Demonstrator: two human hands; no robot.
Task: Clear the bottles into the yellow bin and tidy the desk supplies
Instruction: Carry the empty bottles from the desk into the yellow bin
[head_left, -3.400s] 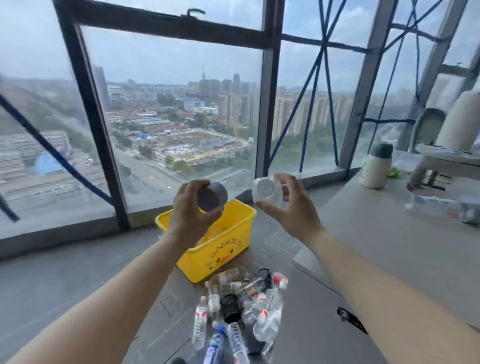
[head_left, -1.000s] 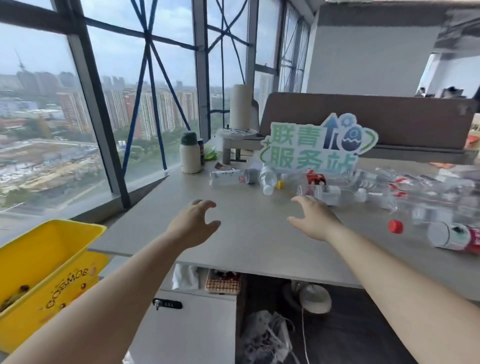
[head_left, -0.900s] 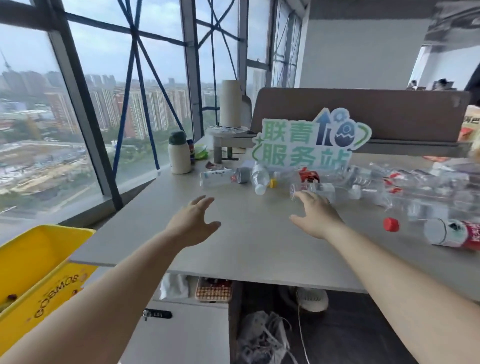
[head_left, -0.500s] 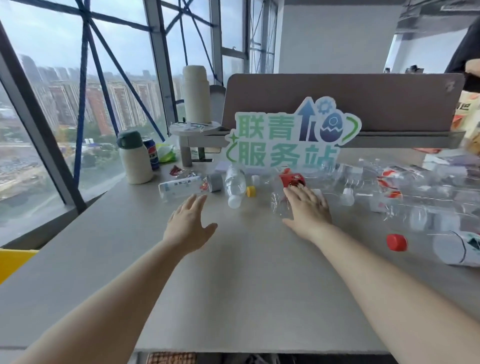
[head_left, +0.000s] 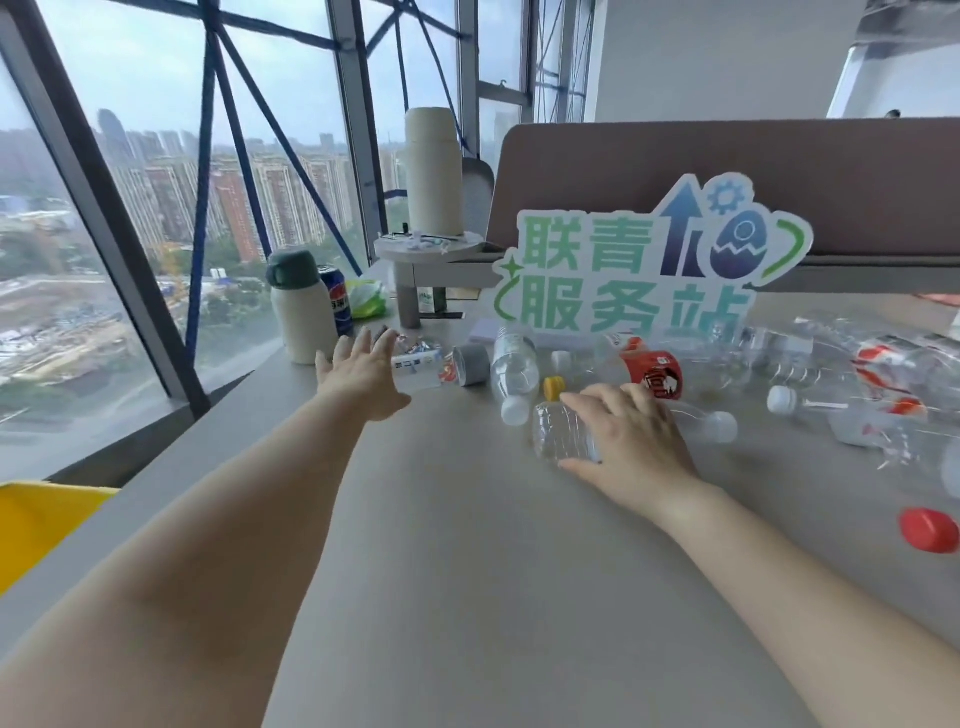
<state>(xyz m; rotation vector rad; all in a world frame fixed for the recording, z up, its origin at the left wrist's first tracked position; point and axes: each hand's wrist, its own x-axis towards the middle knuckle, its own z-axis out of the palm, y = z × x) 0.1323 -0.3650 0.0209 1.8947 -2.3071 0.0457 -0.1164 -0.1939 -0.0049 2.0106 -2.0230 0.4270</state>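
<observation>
Several empty plastic bottles lie along the back of the grey desk (head_left: 467, 545). My right hand (head_left: 628, 441) grips a clear bottle (head_left: 558, 436) lying on its side, fingers over its top and thumb on the near side. My left hand (head_left: 358, 371) hovers with spread fingers at a white-labelled bottle (head_left: 418, 366), holding nothing. A grey tape roll (head_left: 471, 364) stands beside that bottle. Another clear bottle (head_left: 514, 364) with a white cap points toward me. A corner of the yellow bin (head_left: 41, 519) shows at the lower left, below the desk edge.
A green-lettered sign (head_left: 649, 270) stands behind the bottles. At the back left are a white flask with a green lid (head_left: 301, 306), a blue can (head_left: 337, 296) and a tall cream flask (head_left: 434, 171) on a stand. A loose yellow cap (head_left: 554, 385) and red cap (head_left: 930, 530) lie nearby.
I turned from the bin to the desk and moved closer. My right hand came down onto the clear bottle and closed round it; my left hand reached forward to the white-labelled bottle.
</observation>
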